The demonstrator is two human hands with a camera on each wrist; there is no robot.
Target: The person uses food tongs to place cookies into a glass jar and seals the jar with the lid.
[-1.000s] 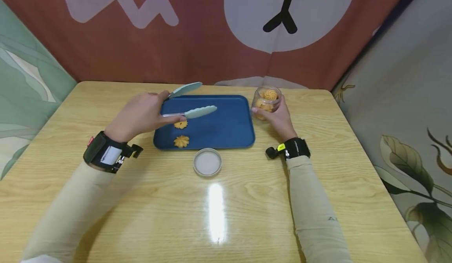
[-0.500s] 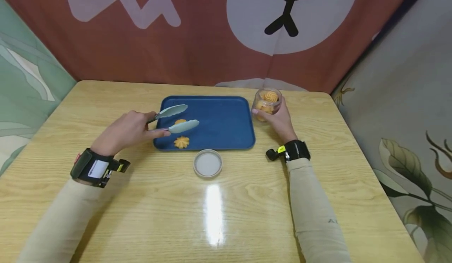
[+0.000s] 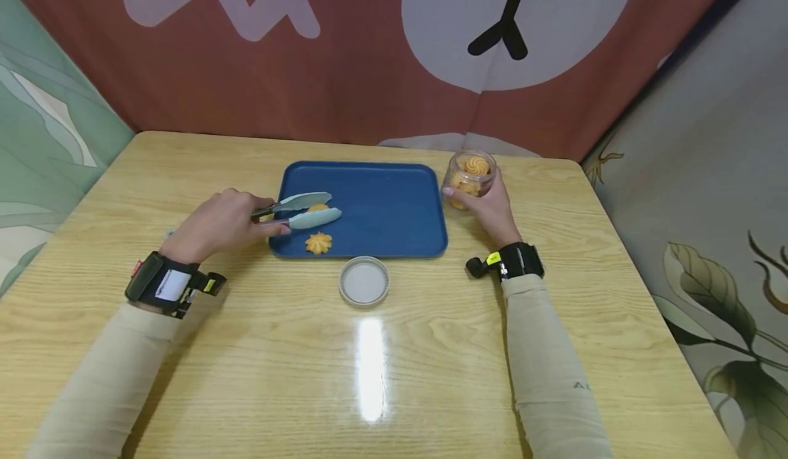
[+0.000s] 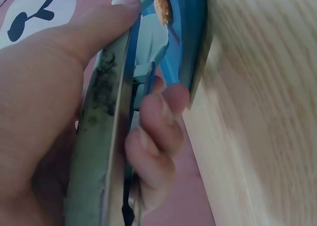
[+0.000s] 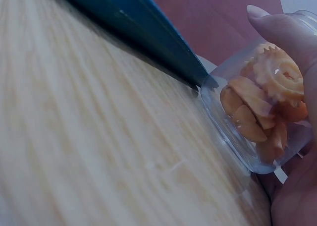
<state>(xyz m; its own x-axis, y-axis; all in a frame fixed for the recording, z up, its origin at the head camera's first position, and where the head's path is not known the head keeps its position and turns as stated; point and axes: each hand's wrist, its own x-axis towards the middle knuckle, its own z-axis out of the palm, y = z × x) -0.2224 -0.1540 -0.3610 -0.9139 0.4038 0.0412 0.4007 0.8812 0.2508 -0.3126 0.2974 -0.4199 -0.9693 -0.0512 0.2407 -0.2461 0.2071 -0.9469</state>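
My left hand (image 3: 224, 223) grips metal tongs (image 4: 96, 137) with pale blue-green tips (image 3: 314, 218). Those tips lie on either side of a cookie (image 3: 318, 207) on the blue tray (image 3: 394, 206); whether they touch it I cannot tell. A second, flower-shaped cookie (image 3: 319, 243) lies nearer the tray's front edge, below the tongs. At the tray's right side my right hand (image 3: 489, 209) holds a clear jar (image 3: 452, 178) around its side. Several swirled cookies (image 5: 280, 75) sit inside this jar, which has no lid on and stands on the table.
A round, pale lid (image 3: 364, 282) lies on the wooden table (image 3: 431, 349) just in front of the tray. Behind the table's far edge hangs a reddish-brown cloth (image 3: 345, 96) with a printed animal face.
My left hand has come down and left, bringing the tongs from above the tray to around the back cookie. The gap between the tips has narrowed. My right hand keeps holding the jar in place.
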